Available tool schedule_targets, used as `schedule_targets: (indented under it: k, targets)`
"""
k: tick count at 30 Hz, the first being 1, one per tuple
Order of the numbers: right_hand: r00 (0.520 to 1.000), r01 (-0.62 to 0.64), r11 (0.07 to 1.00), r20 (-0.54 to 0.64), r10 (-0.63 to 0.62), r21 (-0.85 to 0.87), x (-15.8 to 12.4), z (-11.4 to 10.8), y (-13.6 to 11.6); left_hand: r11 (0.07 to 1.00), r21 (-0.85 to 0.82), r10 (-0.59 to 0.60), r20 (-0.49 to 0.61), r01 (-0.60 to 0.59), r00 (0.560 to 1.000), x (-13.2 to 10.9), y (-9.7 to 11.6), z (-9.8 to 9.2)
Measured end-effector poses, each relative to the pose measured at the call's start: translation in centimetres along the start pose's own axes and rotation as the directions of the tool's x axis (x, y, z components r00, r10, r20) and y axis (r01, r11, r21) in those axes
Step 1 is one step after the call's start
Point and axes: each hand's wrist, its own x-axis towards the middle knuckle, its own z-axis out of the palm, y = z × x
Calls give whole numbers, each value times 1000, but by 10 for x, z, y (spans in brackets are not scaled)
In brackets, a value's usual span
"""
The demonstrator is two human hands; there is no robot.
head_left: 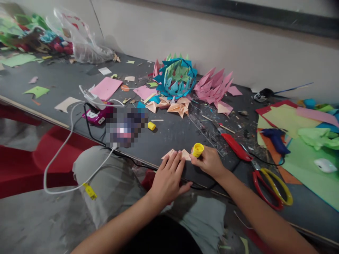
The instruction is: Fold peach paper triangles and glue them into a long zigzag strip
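Near the table's front edge lies a small piece of folded peach paper (186, 154) with pointed ends. My left hand (167, 178) rests flat over its middle, fingers stretched out and thumb apart. The fingers of my right hand (212, 163) are wrapped round a yellow glue stick (197, 150), held at the paper's right end. Whether the glue touches the paper, I cannot tell. A yellow cap (152, 126) lies beyond my left hand. Several folded peach pieces (180, 106) sit farther back, before a blue and green folded-paper ring (177, 79) and a pink folded-paper piece (213, 85).
To the right lie a red-handled cutter (236, 147), scissors (267, 188), a blue glue gun (276, 139) and coloured sheets (312, 173). On the left are a purple power strip (98, 114), a looping white cable (47, 169) and a plastic bag (87, 42). Paper scraps litter the dark table.
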Motion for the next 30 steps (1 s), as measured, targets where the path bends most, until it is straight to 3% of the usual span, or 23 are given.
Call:
schedule_targets:
  k: [3, 5, 9, 14, 19, 30]
  targets:
    - [997, -69, 998, -15, 69, 11, -2, -2, 2, 1000, 6, 3, -6, -3, 1000, 0, 0, 0]
    - [977, -189, 976, -77, 198, 105, -5, -3, 4, 1000, 7, 3, -11, -3, 1000, 2, 0, -4]
    - [863, -360, 877, -244, 443, 318, -8, -4, 9, 1000, -15, 2, -2, -2, 1000, 11, -1, -19]
    - [837, -361, 837, -253, 485, 410, -4, -3, 12, 999, 23, 21, 72, -23, 997, 32, -7, -35]
    - [828, -349, 790, -230, 512, 504, -1, 0, 14, 999, 35, 26, 82, -29, 996, 41, -12, -34]
    - [860, -334, 743, -134, 492, 580, 1, 3, 11, 1000, -16, -21, 52, 22, 998, 42, -13, -31]
